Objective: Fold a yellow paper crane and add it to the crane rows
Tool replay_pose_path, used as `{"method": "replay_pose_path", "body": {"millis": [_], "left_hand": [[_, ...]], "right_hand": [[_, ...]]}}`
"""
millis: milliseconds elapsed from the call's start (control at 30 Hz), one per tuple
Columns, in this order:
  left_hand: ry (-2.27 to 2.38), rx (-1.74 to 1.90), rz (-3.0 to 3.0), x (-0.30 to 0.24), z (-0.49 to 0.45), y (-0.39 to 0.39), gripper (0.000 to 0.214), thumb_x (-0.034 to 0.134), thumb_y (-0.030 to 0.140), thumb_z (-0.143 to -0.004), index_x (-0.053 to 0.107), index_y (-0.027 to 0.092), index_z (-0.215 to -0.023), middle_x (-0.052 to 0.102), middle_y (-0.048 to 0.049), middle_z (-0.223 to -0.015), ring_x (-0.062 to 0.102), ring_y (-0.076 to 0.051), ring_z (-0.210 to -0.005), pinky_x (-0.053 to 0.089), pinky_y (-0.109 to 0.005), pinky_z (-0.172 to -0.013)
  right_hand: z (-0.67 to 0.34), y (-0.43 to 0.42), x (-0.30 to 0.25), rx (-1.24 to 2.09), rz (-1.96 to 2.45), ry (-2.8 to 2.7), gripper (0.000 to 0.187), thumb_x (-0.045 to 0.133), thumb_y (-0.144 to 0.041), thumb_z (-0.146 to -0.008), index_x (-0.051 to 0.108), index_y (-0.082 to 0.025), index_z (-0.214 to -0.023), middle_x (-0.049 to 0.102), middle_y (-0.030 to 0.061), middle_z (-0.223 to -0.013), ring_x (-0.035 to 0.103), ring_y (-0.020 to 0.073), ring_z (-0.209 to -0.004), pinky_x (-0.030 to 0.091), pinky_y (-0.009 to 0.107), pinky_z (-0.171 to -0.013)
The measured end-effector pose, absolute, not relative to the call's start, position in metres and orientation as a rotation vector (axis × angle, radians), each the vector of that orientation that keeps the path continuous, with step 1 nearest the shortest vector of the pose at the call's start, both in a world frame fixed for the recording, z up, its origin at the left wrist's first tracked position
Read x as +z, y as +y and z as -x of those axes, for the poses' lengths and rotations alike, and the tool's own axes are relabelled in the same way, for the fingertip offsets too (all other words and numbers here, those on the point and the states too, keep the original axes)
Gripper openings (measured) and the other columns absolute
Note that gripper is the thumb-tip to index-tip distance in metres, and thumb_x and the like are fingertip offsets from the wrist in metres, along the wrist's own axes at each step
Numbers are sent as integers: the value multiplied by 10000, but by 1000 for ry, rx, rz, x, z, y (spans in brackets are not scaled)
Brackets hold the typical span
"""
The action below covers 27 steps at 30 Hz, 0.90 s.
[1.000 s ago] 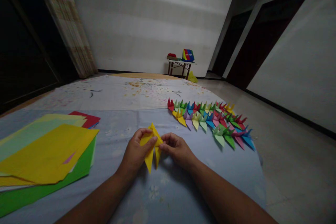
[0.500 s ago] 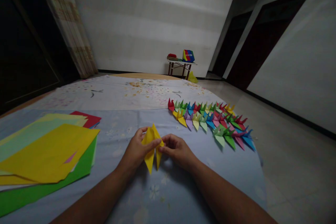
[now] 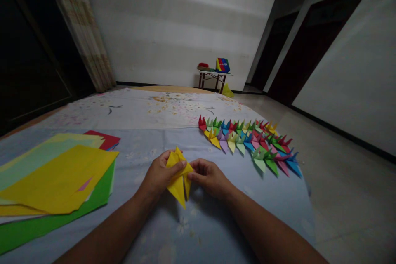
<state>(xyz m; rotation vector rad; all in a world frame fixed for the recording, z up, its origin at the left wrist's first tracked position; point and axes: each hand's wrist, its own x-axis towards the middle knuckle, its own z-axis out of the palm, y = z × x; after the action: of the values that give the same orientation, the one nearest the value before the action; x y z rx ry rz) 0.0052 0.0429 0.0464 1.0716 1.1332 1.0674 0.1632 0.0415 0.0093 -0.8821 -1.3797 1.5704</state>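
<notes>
A folded piece of yellow paper (image 3: 176, 189) is held up above the blue cloth, its two narrow points hanging downward with a slit between them. My left hand (image 3: 160, 173) grips its left side, thumb laid across the front and fingers behind. On the right edge, my right hand (image 3: 208, 176) pinches the paper between thumb and fingers. The fingers behind the paper are partly hidden. Rows of folded paper cranes (image 3: 247, 142) in many colours stand to the right of my hands.
Large coloured paper sheets (image 3: 62, 177) lie stacked at the left. A floral tablecloth (image 3: 136, 109) covers the round table. Against the far wall stands a small table (image 3: 213, 73) bearing a colourful box (image 3: 222, 64), with a yellow bag (image 3: 227, 90) on the floor beside it.
The yellow paper has turned in my hands: its front flap now spreads wider, with its lower tip shifted right. My left thumb has moved slightly left and up.
</notes>
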Motion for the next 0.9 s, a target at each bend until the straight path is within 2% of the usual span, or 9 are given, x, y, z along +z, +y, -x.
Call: {"method": "replay_pose_path", "body": {"millis": [200, 433, 600, 767, 900], "left_hand": [[1120, 1095, -1059, 45, -6, 43, 470, 732, 298, -589, 525, 175, -993, 623, 33, -644, 584, -120, -499, 454, -213, -488], [1122, 1055, -1102, 46, -8, 42, 358, 729, 317, -608, 527, 177, -869, 625, 42, -641, 581, -116, -486, 450, -212, -489], [1003, 1044, -1051, 46, -8, 43, 400, 712, 340, -627, 524, 163, -932, 661, -10, -750, 633, -161, -584, 485, -262, -560], [1058, 1015, -1064, 44, -8, 42, 372, 715, 318, -616, 538, 160, -902, 663, -14, -694, 620, -155, -530, 475, -253, -525], [1029, 1089, -1041, 41, -8, 45, 431, 681, 313, -651, 453, 189, -994, 654, -1, -685, 633, -170, -552, 484, -271, -541]], "right_hand": [[-163, 41, 8, 1619, 869, -1324, 381, 742, -404, -604, 573, -153, -836, 588, -12, -745, 516, 85, -623, 379, 219, -606], [-163, 42, 10, 1529, 958, -1287, 350, 705, -435, -638, 572, -143, -777, 555, -31, -636, 448, 52, -500, 346, 187, -492], [-166, 44, 12, 1468, 1029, -1267, 362, 702, -453, -624, 562, -140, -741, 527, -44, -583, 396, 38, -438, 298, 180, -431], [-168, 43, 11, 1473, 1022, -1344, 342, 658, -461, -679, 567, -149, -783, 526, -44, -581, 419, 45, -448, 312, 179, -440], [-169, 43, 13, 1438, 1057, -1328, 371, 636, -496, -683, 568, -142, -770, 466, -66, -506, 385, 43, -415, 291, 179, -422]]}}
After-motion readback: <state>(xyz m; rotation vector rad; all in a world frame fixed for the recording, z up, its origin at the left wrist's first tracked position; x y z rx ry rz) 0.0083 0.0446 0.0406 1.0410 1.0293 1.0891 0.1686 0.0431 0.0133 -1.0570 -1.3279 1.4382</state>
